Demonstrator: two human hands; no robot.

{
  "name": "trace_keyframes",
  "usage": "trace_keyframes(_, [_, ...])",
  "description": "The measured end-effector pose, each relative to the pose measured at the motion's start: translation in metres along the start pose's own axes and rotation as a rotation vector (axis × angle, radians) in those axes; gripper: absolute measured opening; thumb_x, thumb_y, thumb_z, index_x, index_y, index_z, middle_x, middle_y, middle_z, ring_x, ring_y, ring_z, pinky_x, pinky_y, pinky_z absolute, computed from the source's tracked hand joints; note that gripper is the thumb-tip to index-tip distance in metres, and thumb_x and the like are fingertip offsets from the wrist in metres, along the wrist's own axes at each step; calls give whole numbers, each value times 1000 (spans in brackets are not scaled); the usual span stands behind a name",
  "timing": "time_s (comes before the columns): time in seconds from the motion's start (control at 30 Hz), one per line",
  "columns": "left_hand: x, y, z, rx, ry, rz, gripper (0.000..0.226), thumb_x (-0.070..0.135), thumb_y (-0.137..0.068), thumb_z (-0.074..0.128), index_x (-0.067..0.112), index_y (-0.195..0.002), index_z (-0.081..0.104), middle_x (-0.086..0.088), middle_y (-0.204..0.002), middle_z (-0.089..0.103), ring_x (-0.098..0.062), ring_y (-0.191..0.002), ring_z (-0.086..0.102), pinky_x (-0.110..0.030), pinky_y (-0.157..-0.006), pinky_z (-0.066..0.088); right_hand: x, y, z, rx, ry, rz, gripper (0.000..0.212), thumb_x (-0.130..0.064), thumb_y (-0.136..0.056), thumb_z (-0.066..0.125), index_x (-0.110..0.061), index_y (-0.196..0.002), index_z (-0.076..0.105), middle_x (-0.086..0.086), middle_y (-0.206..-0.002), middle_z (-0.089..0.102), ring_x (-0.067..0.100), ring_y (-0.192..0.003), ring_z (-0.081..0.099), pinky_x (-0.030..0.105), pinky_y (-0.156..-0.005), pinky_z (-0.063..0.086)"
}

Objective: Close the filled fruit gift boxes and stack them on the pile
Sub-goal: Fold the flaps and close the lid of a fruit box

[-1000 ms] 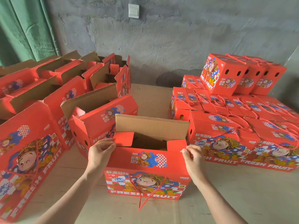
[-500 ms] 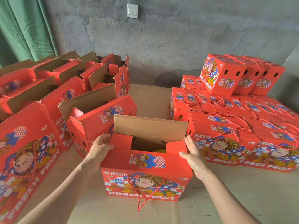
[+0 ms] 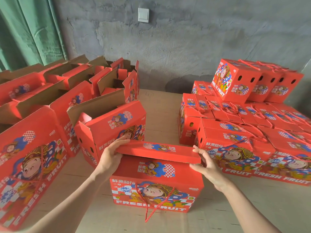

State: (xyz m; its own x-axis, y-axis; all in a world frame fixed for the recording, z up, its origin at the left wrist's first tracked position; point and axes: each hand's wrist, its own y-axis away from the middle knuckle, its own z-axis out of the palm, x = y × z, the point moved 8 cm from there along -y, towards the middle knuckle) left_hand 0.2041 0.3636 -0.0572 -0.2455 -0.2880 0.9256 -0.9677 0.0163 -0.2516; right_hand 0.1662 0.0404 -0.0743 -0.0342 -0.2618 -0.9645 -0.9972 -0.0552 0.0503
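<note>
Underfoot of everything: surface, covered in brown card.

1. Pile. Closed red boxes along the right side of the surface, running from the middle to the far right corner. A few more stand on top at that far corner.
2. Open boxes. These fill the left side, flaps up, and the closest one is just beside the box in hand.
3. Box. It sits at the middle of the near edge, well short of closed. Its long axis runs left to right, parallel to that edge, and its printed front faces the person. The pile's front row lies just to its right with the same axis and facing, so the carry looks like a rightward shift with no turn needed. The right hand is the one nearer the pile.
4. Flap. This is the rear lid panel, folded forward over the opening along the box's long axis. It is tilted and not yet flat, and a dark gap shows under its front edge.
5. Left hand. It pinches the flap's left end, fingers on top and thumb below.
6. Right hand. It holds the flap's right end loosely, thumb under the front corner and fingers barely curled. The grips sit at opposite ends of the long axis, so pressing down should seat the flap evenly.
7. Rope. The red handle cord hangs down the box's front and trails onto the surface.
</note>
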Motion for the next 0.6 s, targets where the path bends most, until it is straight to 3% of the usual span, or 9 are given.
trace_keyframes(0.1, [-13,3,5,-118,-6,-102,50,9,-71,61,28,-118,58,26,-132,43,-6,-127,42,-19,-89,45,-3,-1,-1,-190,91,56,63,-29,-72,81,-27,-123,44,-18,-149,21,4,-135,20,30,-109,22])
trace_keyframes(0.17, [-14,5,6,-145,-74,-110,59,35,-68,68,24,-124,54,24,-137,38,-8,-129,39,-30,-99,42,-11,-7,-5,-207,172,60,50,-41,-78,73,-30,-120,47,-15,-152,21,4,-134,21,30,-110,20])
trace_keyframes(0.23, [-12,1,5,-114,-260,-67,67,48,-68,76,22,-125,53,15,-143,36,-13,-133,33,-37,-110,30,-17,-15,-5,-172,333,3,36,-33,-88,62,-37,-122,49,-16,-154,20,1,-133,23,26,-108,21])
trace_keyframes(0.3, [-9,-7,5,-119,-561,-43,66,55,-70,75,24,-124,52,7,-152,28,-17,-143,17,-42,-115,9,-18,-19,3,-191,470,-64,43,-28,-93,57,-42,-132,45,-18,-153,20,-5,-131,23,20,-105,19])
trace_keyframes(0.4, [-5,-24,14,-307,-886,-35,78,75,-67,60,26,-125,44,8,-153,26,-15,-146,3,-50,-113,-10,-15,-21,7,-204,537,-101,43,-30,-94,55,-48,-130,41,-18,-151,23,-7,-132,22,20,-106,19])
trace_keyframes(0.47, [4,-34,24,-415,-957,2,83,78,-68,54,20,-126,39,4,-137,43,-17,-140,24,-49,-115,-2,-13,-21,5,-214,579,-100,42,-35,-94,53,-51,-130,38,-19,-151,23,-7,-133,20,21,-105,19])
trace_keyframes(0.53, [10,-39,34,-500,-968,48,79,74,-72,55,18,-126,39,2,-129,48,-18,-126,41,-40,-112,18,-14,-22,4,-219,605,-101,42,-40,-94,51,-52,-132,36,-19,-151,22,-8,-133,17,19,-104,19])
trace_keyframes(0.6, [10,-39,40,-586,-968,69,86,72,-76,49,16,-139,34,-2,-139,41,-20,-128,38,-32,-106,27,-15,-22,5,-217,631,-123,42,-43,-94,48,-54,-131,33,-18,-152,22,-9,-132,17,18,-103,20])
